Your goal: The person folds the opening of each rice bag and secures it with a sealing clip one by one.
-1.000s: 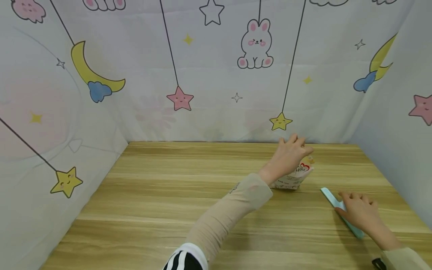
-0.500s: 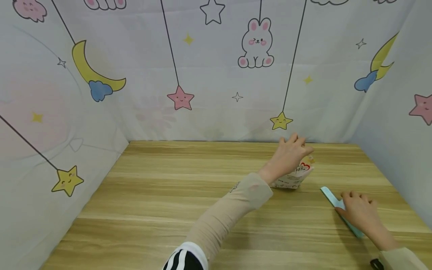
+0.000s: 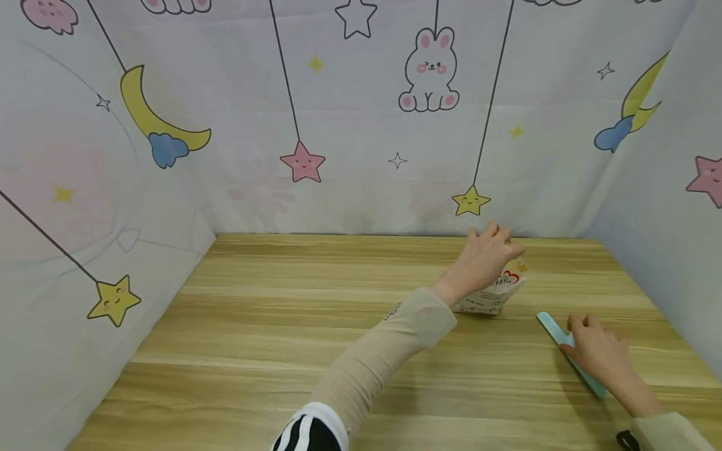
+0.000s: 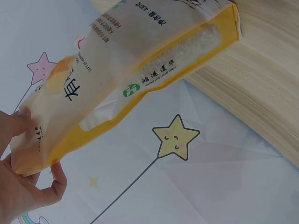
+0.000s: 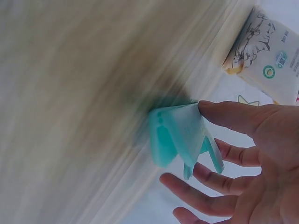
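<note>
Head view: a person's left hand (image 3: 479,260) and right hand (image 3: 600,351) were at work on the right half of a wood-grain table (image 3: 254,344), one on a bag, one on a clip. The pale printed bag (image 3: 491,300) stood near the back edge, its base on the wood and its top pinched by the left thumb and fingers; that hand and wrist hid much of it. Seen from the left wrist, its long axis ran diagonally, from the pinched end at lower left to the base at upper right, with yellow edging and a clear window (image 4: 196,46) showing white contents. Nearer the person and further right, the long teal clip (image 3: 554,329) ran aslant, its far end pointing away and leftward, roughly toward the bag's side, its near end rightward. The right thumb and fingers grasped it, covering its middle; the right wrist view showed it end-on, though the wood beside it was blurred. Behind rose a white backdrop (image 3: 361,125) printed with a rabbit (image 3: 430,72), moons and stars
</note>
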### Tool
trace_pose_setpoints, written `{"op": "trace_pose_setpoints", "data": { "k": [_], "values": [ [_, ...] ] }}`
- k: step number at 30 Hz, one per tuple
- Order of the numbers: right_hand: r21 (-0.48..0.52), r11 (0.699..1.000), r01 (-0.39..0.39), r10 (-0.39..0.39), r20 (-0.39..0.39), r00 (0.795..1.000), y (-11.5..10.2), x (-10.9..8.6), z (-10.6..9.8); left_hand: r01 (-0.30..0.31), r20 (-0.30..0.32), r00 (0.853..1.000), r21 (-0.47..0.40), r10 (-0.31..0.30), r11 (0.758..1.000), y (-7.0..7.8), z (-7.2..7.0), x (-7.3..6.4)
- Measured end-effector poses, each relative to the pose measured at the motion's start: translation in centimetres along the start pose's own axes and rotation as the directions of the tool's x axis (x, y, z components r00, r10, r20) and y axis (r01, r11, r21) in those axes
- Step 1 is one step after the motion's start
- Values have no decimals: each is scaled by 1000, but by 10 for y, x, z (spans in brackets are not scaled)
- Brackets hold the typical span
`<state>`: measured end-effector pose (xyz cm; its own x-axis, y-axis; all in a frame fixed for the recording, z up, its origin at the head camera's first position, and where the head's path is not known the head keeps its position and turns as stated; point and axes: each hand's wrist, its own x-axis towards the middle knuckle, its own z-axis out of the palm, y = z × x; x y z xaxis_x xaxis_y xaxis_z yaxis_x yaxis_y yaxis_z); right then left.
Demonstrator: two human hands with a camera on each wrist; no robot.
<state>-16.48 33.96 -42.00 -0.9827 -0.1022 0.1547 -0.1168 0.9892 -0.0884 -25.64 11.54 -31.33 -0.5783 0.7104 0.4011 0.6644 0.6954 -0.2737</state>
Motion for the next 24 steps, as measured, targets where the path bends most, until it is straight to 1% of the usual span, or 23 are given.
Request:
{"op": "trace_pose_setpoints", "data": {
  "k": [4,12,15,18,24],
  "values": [
    [6,1000,10,-10,4,1000,0,0,1,-2,11,1000,0,2,1000,0,-1,0],
    [35,999,6,-7,24,1000,-1,1,-1,-2,10,1000,-7,2,1000,0,-1,-1],
    [42,999,11,-11,15,1000,-2,1,-2,-1,5,1000,-10,1,1000,0,-1,-1],
    [28,999,18,-18,1,1000,-3,0,-4,-2,0,1000,-5,2,1000,0,0,0],
    [19,1000,16,-15,-25,1000,-5,-1,-5,-2,9,1000,-5,2,1000,0,1,0]
  ]
}}
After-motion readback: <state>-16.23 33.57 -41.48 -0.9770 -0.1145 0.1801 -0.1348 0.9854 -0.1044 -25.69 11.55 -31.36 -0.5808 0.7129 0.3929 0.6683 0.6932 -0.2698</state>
